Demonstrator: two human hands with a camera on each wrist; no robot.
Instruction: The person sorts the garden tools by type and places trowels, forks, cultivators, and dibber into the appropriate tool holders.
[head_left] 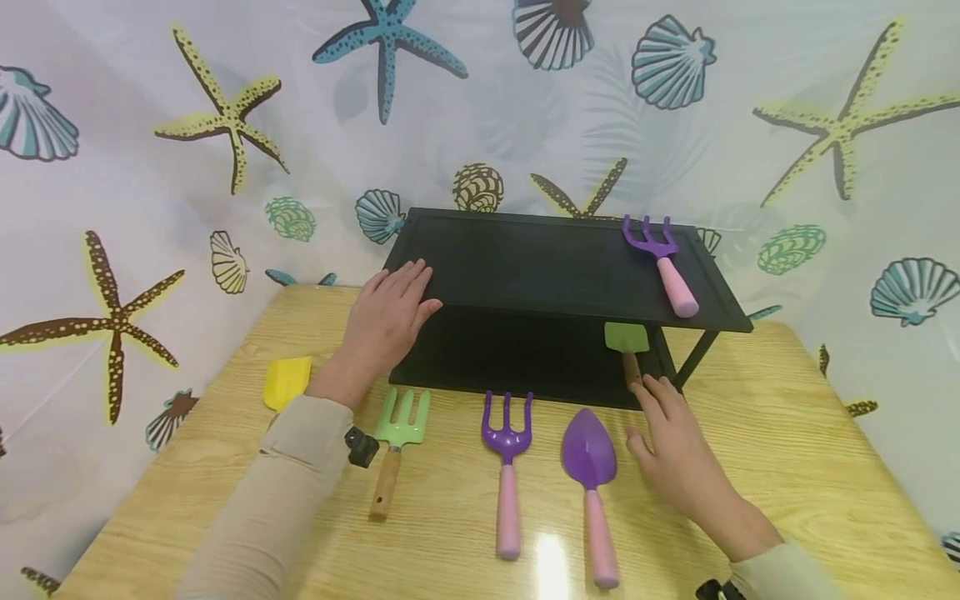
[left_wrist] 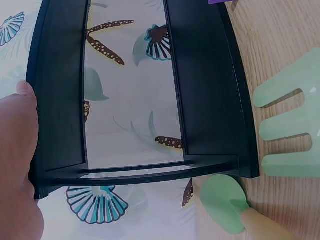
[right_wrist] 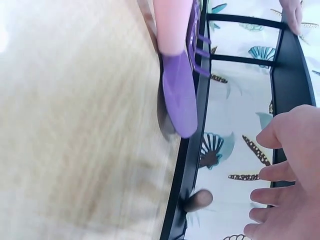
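Observation:
My left hand (head_left: 390, 312) lies with straight fingers on the left end of a two-tier black shelf (head_left: 517, 258); the left wrist view shows its thumb at the shelf's edge. On the lower tier, at the right, lies a small green spade (head_left: 626, 337). Its brown handle (right_wrist: 199, 200) sticks out over the front edge. My right hand (head_left: 678, 442) hovers by that handle, fingers spread and apart from it in the right wrist view. A purple hand fork (head_left: 651, 242) with a pink handle lies on the top tier at the right.
On the wooden table (head_left: 810, 467) before the shelf lie a green hand fork (head_left: 401, 427), a second purple fork (head_left: 507, 442) and a purple trowel (head_left: 589, 450). A yellow scoop (head_left: 287, 381) and a rounded green trowel (left_wrist: 222, 200) lie at left. A patterned cloth (head_left: 480, 108) hangs behind.

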